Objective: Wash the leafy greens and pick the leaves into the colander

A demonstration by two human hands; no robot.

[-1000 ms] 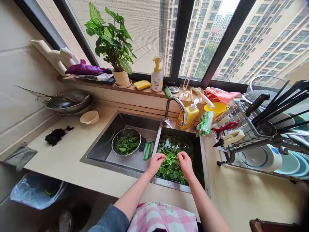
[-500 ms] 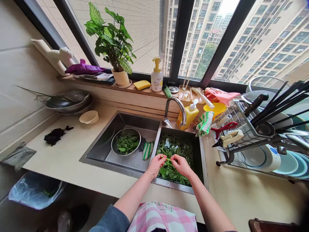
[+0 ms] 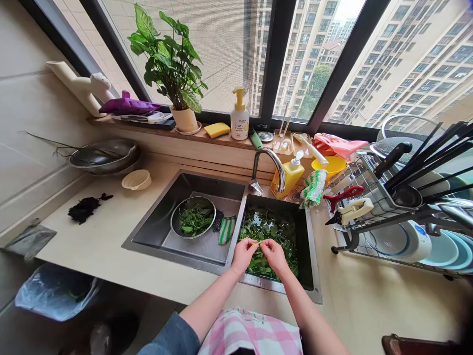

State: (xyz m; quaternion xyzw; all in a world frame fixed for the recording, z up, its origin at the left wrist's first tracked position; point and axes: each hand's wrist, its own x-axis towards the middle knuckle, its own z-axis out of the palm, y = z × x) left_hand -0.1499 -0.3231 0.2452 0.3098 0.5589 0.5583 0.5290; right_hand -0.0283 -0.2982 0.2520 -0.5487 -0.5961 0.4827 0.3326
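Over the right sink basin (image 3: 313, 266), my left hand (image 3: 244, 254) and my right hand (image 3: 273, 254) pinch a thin green vegetable stem (image 3: 256, 242) between their fingertips, close together. Below them, leafy greens (image 3: 271, 229) lie in water and fill much of that basin. In the left basin (image 3: 155, 227) stands a round metal bowl (image 3: 173, 228) holding more picked greens (image 3: 195, 219). A green-and-white striped cloth (image 3: 226, 230) and a dark scrubber (image 3: 217, 221) lie to the right of the bowl.
A curved faucet (image 3: 271, 153) rises behind the basins, beside a yellow soap bottle (image 3: 290, 177). At right stands a dish rack (image 3: 354, 231) with knives and bowls. On the left counter are a cream bowl (image 3: 136, 180), a dark clump (image 3: 85, 209) and a wok (image 3: 103, 155); a lined bin (image 3: 48, 296) hangs below.
My hands have drawn closer together at the fingertips, with less of the stem showing between them. The left hand has shifted slightly to the right. The bowl of greens stays put.
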